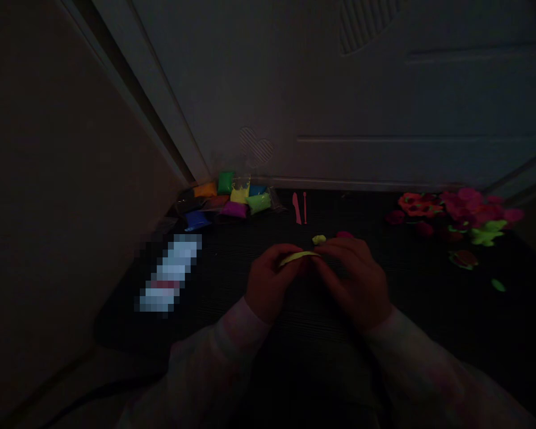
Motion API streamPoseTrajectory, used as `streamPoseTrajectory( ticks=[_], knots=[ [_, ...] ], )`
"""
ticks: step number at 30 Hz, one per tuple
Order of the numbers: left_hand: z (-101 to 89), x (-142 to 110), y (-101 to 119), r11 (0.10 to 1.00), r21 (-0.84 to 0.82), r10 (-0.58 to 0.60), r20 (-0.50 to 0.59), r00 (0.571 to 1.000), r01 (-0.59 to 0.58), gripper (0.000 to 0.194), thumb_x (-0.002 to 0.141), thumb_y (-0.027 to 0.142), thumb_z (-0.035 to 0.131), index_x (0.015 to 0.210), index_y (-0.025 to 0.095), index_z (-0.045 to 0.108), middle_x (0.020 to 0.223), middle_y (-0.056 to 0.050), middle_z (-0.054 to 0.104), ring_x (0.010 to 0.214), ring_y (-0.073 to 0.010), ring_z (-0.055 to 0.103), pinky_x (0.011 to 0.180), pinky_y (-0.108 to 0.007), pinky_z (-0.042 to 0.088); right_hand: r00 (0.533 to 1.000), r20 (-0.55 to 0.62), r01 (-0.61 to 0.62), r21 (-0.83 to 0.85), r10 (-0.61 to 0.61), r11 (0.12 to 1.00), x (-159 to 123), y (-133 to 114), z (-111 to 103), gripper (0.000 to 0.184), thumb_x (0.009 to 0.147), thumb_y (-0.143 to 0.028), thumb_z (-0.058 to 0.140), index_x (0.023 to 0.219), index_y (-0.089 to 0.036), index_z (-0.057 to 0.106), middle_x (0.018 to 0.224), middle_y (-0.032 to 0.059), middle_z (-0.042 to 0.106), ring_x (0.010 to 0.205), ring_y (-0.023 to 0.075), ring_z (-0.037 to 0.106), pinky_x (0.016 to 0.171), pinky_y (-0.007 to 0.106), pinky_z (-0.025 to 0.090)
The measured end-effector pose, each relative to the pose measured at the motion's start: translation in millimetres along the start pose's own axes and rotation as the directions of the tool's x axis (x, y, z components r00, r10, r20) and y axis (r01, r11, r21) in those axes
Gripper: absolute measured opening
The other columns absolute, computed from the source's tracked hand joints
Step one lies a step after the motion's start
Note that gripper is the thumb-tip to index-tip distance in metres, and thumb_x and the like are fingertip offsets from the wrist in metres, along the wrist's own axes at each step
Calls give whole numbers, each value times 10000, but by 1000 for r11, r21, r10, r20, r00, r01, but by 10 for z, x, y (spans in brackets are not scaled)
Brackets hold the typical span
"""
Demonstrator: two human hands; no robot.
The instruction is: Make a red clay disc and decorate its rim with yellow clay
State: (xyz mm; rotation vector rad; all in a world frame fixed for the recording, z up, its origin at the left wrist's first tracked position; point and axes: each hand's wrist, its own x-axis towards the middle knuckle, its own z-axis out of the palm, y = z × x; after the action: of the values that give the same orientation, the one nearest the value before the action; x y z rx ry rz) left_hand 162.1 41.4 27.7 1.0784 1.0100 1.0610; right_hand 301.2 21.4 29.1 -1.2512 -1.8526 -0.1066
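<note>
A thin, flattened strip of yellow-green modelling clay (298, 256) is stretched between my two hands above the dark table. My left hand (270, 280) pinches its left end between thumb and fingers. At the other end, the fingers of my right hand (355, 283) are closed on the strip, though the fingertips are partly in shadow. Just beyond my hands lies a small yellow lump of clay (318, 239). A pink lump of clay (345, 235) shows behind my right knuckles, partly covered by them.
Several bags of coloured clay (234, 208) are heaped at the back left. A pink plastic knife (296, 208) and a thin pink tool (305, 208) lie near the back. Shaped clay pieces (469, 208) cluster at the right. A blurred-out bright object (172, 274) lies on the left.
</note>
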Motion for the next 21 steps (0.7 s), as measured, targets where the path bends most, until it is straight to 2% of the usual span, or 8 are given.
streamPoseTrajectory(
  ticks=[10,21],
  knots=[
    [-7,2,-12,999,32,18,-6,1000,-17,152,624,215,591,771,175,574,743,9,609,670,-112,568,656,-246,445,1000,3,-17,7,17,1000,-3,14,8,91,706,-173,522,791,-196,547,800,30,583,803,144,522,740,320,411],
    [-14,6,-14,996,63,60,-12,998,-59,143,631,209,586,769,174,577,765,6,607,725,-118,562,669,-235,439,999,32,-44,28,43,999,1,11,-5,115,708,-175,511,817,-192,541,807,33,595,810,148,527,748,321,407]
  ],
)
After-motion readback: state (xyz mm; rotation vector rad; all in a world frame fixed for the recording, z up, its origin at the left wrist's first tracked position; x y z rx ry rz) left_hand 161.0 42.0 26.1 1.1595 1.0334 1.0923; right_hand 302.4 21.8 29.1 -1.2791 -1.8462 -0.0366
